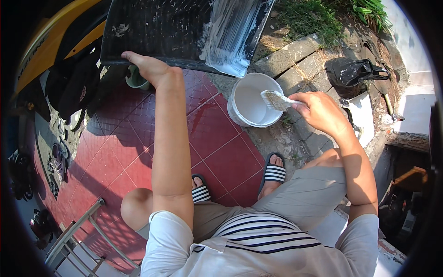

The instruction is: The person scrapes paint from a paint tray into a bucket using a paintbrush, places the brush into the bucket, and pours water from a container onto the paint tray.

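My left hand [151, 69] grips the near edge of a black panel [157, 34], thumb along the edge and the other fingers hidden. Wet white paint [228, 39] streaks the panel's right part and gathers at its near right corner. In my right hand [323, 113] is a paintbrush [277, 100], held by its paint-smeared handle. Its whitened bristles point left, over the mouth of a white bucket [256, 121]. Whether the bristles touch the inside of the bucket, I cannot tell. The bucket stands just below the panel's right corner.
Red floor tiles [221, 161] border grey paving blocks [295, 57] on the right. A black plastic bag [353, 71] lies beyond my right hand. At left are a yellow-and-black motorbike [55, 41], a small green pot [137, 79] and several sandals [60, 154]. A metal rack [87, 226] stands lower left.
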The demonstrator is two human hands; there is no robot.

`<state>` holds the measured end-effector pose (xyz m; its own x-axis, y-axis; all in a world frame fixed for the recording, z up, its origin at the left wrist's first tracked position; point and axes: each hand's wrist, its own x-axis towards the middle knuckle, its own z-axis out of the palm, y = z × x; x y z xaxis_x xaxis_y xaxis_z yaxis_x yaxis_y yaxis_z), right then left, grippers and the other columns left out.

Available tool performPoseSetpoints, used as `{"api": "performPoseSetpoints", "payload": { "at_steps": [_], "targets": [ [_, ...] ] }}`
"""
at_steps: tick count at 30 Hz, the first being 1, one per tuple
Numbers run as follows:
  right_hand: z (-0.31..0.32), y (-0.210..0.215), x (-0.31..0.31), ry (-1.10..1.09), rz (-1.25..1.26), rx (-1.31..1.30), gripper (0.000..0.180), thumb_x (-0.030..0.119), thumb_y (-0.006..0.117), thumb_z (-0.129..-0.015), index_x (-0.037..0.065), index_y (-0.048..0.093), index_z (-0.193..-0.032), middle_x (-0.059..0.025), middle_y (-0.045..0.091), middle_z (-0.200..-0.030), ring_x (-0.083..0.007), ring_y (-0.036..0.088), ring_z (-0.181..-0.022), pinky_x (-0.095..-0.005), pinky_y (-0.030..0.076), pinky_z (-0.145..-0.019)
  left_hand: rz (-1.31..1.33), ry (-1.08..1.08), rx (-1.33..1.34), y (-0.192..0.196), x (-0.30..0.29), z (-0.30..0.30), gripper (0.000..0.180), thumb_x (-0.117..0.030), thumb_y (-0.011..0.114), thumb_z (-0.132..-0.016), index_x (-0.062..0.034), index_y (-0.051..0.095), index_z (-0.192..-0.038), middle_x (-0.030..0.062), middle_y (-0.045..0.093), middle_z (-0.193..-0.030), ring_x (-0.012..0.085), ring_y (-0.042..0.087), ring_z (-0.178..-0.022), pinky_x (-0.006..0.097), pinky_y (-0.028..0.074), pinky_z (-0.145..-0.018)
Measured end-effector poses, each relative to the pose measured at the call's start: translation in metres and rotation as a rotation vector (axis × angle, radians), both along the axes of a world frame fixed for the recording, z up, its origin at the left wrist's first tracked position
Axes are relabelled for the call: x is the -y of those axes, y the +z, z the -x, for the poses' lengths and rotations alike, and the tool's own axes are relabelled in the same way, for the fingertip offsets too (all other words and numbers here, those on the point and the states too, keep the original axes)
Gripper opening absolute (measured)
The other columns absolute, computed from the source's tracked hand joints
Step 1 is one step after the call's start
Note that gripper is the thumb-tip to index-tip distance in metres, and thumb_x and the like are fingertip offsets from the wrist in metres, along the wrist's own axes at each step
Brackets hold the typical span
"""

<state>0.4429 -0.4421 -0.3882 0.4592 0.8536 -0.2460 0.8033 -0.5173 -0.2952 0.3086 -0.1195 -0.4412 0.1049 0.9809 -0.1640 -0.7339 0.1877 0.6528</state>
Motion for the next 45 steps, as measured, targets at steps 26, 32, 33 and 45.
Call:
{"api": "performPoseSetpoints", "payload": {
  "at_steps": [26,32,33,45],
  "targets": [
    [-0.004,-0.017,-0.018,0.019,0.021,-0.004,0.027,0.017,0.069,-0.091,0.002,0.072,-0.112,-0.0225,0.073,-0.095,-0.0355,0.072,-0.088,-0.0416,0.055,-0.079,0.442,0.291,-0.012,-0.114,0.054,0.084,0.093,-0.073,0.025,-0.099,0.0016,0.029,-0.154,0.0161,0.032,-0.160,0.0323,0.037,-0.144,0.044,0.027,-0.121],
    [0.000,-0.009,-0.026,-0.031,0.068,-0.064,0.028,0.020,0.068,-0.090,0.000,0.073,-0.110,-0.0234,0.072,-0.098,-0.0379,0.070,-0.096,-0.0438,0.054,-0.086,0.541,0.341,-0.020,-0.145,0.075,0.107,0.090,-0.071,0.027,-0.099,0.0009,0.030,-0.154,0.0161,0.033,-0.160,0.0332,0.038,-0.143,0.045,0.030,-0.120],
    [0.000,-0.009,-0.028,-0.020,0.062,-0.070,0.028,0.020,0.068,-0.090,0.000,0.073,-0.110,-0.0234,0.072,-0.098,-0.0379,0.070,-0.096,-0.0438,0.054,-0.086,0.575,0.357,-0.041,-0.152,0.075,0.113,0.090,-0.071,0.027,-0.100,0.0008,0.030,-0.154,0.0157,0.032,-0.160,0.0332,0.038,-0.143,0.044,0.029,-0.120],
    [-0.009,-0.022,-0.028,0.031,0.036,-0.061,0.029,0.021,0.069,-0.092,0.002,0.072,-0.113,-0.0218,0.073,-0.093,-0.0327,0.072,-0.084,-0.0400,0.054,-0.078,0.694,0.421,-0.042,-0.187,0.107,0.136,0.088,-0.072,0.025,-0.099,-0.0024,0.034,-0.153,0.0122,0.038,-0.158,0.0329,0.040,-0.142,0.045,0.030,-0.120]
  ]
}}
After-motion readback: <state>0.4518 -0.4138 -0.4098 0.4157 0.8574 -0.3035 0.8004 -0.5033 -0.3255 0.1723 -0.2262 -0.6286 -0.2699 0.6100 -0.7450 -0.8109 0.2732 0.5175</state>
